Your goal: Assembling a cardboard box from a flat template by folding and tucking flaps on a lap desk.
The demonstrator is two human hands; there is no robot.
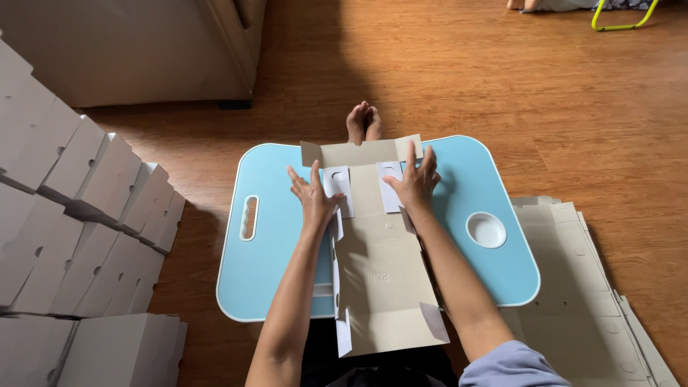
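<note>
A flat, unfolded cardboard box blank [380,265] lies lengthwise on a light blue lap table [265,265]. My left hand [313,193] presses flat on the blank's left side flap, fingers spread. My right hand [416,180] presses flat on the right side flap, fingers spread too. Both flaps show white faces with cut-out holes. The far end flap [358,152] of the blank stands slightly raised beyond my fingertips. Neither hand grips anything.
Stacks of folded white boxes [79,215] fill the left side. A pile of flat cardboard blanks [580,301] lies on the wooden floor at the right. My feet [363,122] show beyond the table. A beige cabinet [143,50] stands at the back left.
</note>
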